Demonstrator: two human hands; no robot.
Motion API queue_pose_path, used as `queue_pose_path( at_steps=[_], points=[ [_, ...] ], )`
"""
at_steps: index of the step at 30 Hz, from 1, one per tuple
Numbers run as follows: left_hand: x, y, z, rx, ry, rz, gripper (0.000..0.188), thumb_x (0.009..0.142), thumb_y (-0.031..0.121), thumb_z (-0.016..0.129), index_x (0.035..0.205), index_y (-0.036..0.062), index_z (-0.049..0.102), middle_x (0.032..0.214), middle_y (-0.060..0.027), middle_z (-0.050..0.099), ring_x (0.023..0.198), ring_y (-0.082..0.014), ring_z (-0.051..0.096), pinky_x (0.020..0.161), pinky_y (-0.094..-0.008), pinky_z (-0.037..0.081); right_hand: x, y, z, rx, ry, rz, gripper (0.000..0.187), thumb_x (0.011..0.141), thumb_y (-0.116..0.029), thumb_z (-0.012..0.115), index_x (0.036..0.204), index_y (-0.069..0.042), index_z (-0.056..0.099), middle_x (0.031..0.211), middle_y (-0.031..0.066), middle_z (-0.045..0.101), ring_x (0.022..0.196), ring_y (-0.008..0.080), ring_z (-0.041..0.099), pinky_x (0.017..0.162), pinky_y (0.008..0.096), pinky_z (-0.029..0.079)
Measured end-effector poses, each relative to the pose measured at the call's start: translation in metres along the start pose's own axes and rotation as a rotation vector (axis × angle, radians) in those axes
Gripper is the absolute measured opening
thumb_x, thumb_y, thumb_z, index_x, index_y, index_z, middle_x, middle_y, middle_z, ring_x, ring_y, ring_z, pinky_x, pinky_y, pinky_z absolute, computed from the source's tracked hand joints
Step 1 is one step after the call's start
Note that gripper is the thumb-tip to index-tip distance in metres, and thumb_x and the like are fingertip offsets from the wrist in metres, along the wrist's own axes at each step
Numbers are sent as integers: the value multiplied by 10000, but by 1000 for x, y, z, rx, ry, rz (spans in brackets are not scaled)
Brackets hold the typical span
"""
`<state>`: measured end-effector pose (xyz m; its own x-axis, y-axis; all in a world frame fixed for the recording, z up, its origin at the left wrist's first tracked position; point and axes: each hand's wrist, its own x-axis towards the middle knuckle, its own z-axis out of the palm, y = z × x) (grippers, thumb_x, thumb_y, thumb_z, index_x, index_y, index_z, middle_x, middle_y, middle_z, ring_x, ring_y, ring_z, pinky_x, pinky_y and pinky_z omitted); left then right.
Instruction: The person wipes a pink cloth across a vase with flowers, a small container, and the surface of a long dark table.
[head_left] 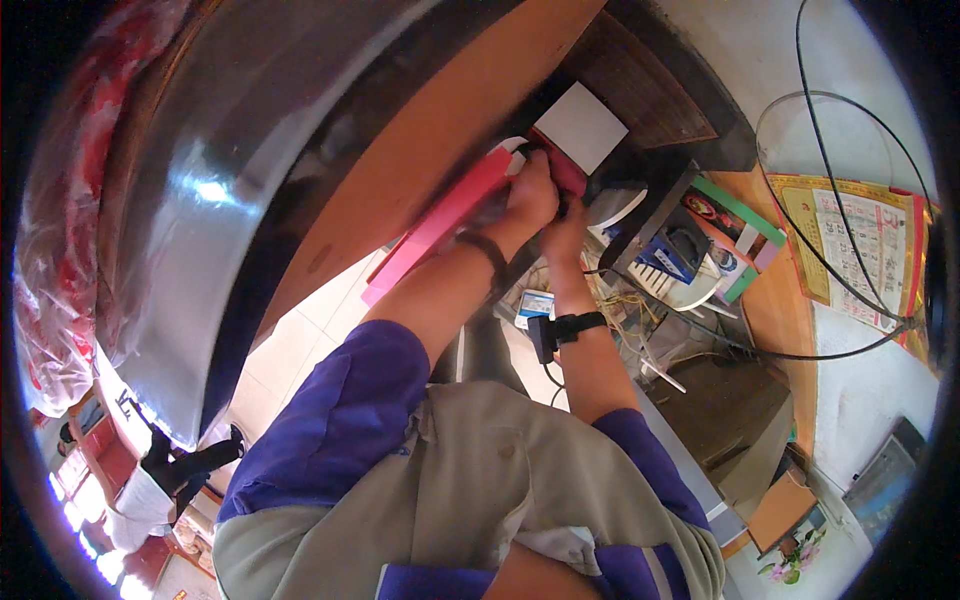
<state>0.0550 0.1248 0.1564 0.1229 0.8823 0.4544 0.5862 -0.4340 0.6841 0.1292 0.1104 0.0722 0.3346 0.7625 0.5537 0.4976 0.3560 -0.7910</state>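
Both hands are close together inside a dark open compartment. My left hand (535, 190) is curled beside a dark red thing (568, 175), its fingertips out of sight. Just below it, my right hand (565, 236) is closed near the same thing, its fingers partly hidden in shadow. What either hand grips cannot be made out. A long pink-red box-like piece (440, 222) slants along my left forearm. Past the hands lies a flat white box or sheet (582, 127).
A glossy dark counter (240, 170) with a wooden side rises at left. At right are tangled cables (625, 305), a green-edged box (745, 225) and a wall calendar (860, 245). A black band with a small device (560, 332) circles my right wrist. A person (150, 490) is at far lower left.
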Motion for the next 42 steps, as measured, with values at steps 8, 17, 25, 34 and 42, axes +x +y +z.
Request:
queue_pose_path(
  at_steps=[8, 17, 25, 34, 42],
  points=[
    [-36, -2, -22, 27, -157, 188, 152, 766, 40, 481, 916, 39, 505, 867, -242, 588, 822, -437, 563, 695, -504, 437, -21, -20, 4, 794, 25, 327, 361, 819, -47, 586, 1153, 17, 468, 1126, 114, 561, 1012, 208, 536, 869, 335, 435],
    [-130, 34, -119, -54, -177, -50, 193, 772, 32, 478, 964, 32, 457, 833, -210, 539, 793, -390, 559, 674, -427, 445, -75, -80, -62, 262, -162, 291, 468, 694, 23, 620, 1119, -22, 429, 1055, 146, 546, 1002, 255, 548, 861, 357, 430],
    [-143, 72, -116, -28, 137, 362, 448, 750, 56, 576, 1182, 27, 463, 970, -230, 514, 875, -397, 510, 772, -435, 434, -33, -78, -64, 452, -129, 146, 364, 839, -34, 502, 1195, 3, 433, 1114, 162, 505, 1027, 254, 510, 910, 325, 384],
    [-161, 14, -81, 134, 24, 189, 524, 730, 72, 618, 1220, 51, 435, 968, -224, 501, 888, -413, 514, 734, -459, 449, -52, -55, -26, 80, -148, 56, 509, 748, -1, 577, 1212, 39, 372, 1189, 248, 440, 1114, 365, 453, 961, 409, 355],
    [-197, 44, -109, 211, 51, 215, 379, 696, 36, 598, 1072, 38, 554, 898, -178, 520, 809, -352, 535, 674, -403, 465, -67, -87, -83, 175, -114, 111, 383, 749, 53, 535, 1118, -24, 463, 1023, 125, 562, 982, 239, 550, 890, 343, 416]
  ],
)
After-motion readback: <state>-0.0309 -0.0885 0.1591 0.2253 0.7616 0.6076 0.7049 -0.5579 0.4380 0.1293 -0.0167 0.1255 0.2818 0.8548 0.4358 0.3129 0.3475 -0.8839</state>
